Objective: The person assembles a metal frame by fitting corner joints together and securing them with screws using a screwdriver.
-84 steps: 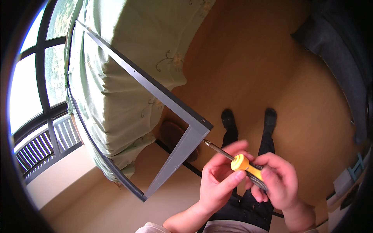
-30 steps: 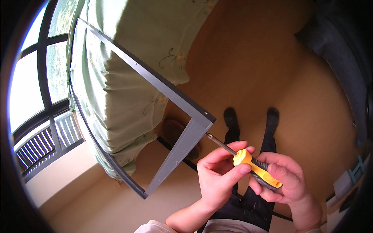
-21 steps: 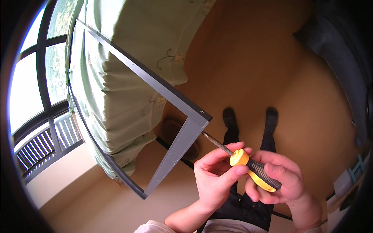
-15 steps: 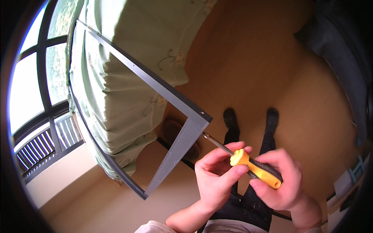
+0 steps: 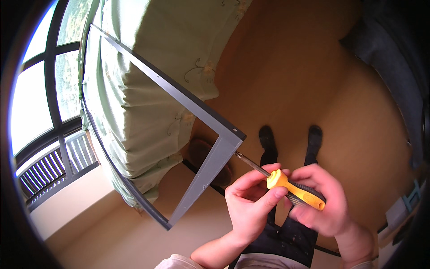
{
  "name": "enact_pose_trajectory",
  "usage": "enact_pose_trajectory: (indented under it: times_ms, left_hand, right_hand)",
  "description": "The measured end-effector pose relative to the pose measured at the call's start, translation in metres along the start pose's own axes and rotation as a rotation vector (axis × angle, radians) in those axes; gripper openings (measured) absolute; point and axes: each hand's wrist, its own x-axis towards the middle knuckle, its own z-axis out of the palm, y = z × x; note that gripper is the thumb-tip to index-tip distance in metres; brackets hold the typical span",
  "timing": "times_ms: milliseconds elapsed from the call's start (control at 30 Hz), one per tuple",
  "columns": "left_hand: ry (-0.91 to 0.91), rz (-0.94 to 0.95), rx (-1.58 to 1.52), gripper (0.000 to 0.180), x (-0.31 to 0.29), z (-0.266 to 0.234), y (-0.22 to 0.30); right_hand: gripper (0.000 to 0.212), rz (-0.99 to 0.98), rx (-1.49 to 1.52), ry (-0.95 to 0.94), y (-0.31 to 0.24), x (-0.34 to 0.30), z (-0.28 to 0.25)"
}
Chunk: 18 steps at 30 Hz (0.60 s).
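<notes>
A screwdriver (image 5: 307, 196) with a yellow and black handle and a metal shaft points up and left. Its tip meets the edge of a grey metal frame (image 5: 192, 104) near the frame's corner; whatever the tip bears on is too small to make out. My left hand (image 5: 246, 204) pinches the front end of the handle between thumb and fingers. Around the back half of the handle, my right hand (image 5: 327, 201) is curled, its thumb side slightly blurred. The frame's two flat bars form a sharp angle, with small holes in the long one.
Pale green cloth (image 5: 152, 103) with embroidered flowers hangs behind the frame. At the left are a dark-framed window (image 5: 51, 80) and a railing (image 5: 45, 168). My shoes (image 5: 314, 136) stand on the brown floor (image 5: 286, 71). Dark grey fabric (image 5: 389, 67) lies at the right.
The screwdriver handle has turned slightly about its length, showing its yellow and black parts differently. My right hand has shifted its fingers around it; the left hand keeps its pinch.
</notes>
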Motion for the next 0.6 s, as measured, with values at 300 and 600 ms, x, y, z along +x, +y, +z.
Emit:
enact_pose_trajectory:
  times_ms: [300, 600]
  left_hand:
    - [-0.186, 0.608, 1.389, 0.033, -0.013, -0.013, 0.065]
    - [0.148, 0.730, 1.416, 0.039, 0.042, -0.011, 0.066]
  right_hand:
    - [0.041, -0.487, -0.702, 0.102, 0.004, 0.004, 0.002]
    - [0.035, -0.591, -1.016, 0.133, 0.002, 0.009, 0.012]
